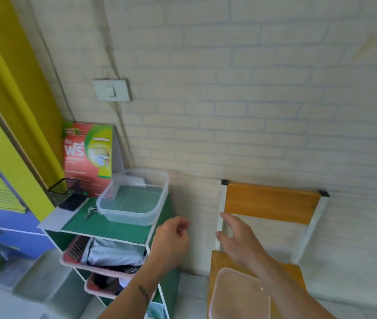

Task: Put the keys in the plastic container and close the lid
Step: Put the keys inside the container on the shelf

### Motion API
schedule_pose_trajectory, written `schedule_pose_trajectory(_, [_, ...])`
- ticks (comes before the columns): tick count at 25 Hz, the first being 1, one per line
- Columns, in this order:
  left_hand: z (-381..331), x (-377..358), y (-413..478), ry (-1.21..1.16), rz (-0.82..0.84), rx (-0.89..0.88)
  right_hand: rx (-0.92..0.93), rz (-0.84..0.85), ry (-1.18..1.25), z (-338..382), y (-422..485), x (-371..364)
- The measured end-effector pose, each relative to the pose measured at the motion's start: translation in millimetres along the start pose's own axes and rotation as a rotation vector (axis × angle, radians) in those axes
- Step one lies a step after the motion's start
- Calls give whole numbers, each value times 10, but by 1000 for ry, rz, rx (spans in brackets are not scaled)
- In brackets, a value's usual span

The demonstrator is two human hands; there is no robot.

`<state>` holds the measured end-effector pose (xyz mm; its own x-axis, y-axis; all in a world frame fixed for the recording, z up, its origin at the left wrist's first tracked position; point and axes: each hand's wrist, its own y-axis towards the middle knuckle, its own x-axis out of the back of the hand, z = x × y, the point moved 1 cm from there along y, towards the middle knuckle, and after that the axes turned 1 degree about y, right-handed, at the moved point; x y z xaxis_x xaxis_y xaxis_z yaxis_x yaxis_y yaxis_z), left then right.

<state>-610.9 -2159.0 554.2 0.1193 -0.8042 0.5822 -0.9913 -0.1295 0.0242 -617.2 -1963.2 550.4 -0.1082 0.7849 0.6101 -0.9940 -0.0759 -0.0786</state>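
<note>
A clear plastic container [134, 199] stands open on the green top of a shelf unit [113, 226]. A small bunch of keys [90, 212] lies on that top, just left of the container. The container's clear lid [238, 295] rests on a wooden chair seat at the lower right. My left hand [171, 238] hovers right of the shelf's front corner with fingers loosely curled and nothing in them. My right hand [235, 238] is held over the chair with fingers spread and empty.
A red and green carton [87, 157] stands at the back of the shelf, with a black mesh holder [62, 189] and a dark phone [71, 202] to its left. Pink baskets [100, 256] with clothes fill the lower shelves. The chair [272, 201] stands against the brick wall.
</note>
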Motion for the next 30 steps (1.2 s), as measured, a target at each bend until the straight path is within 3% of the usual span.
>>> schedule_pose_trajectory(12, [633,1273,555,-73,-184,32,249,89,-247,1233,580,-891])
schedule_pose_trajectory(19, [1602,2024,1253,-32,-264,-18,209,173,-506,1784,1030,-1863])
schedule_pose_trajectory(30, [2451,2027,1745,635,332,-57,131,163,-792,1804,1194,-2501])
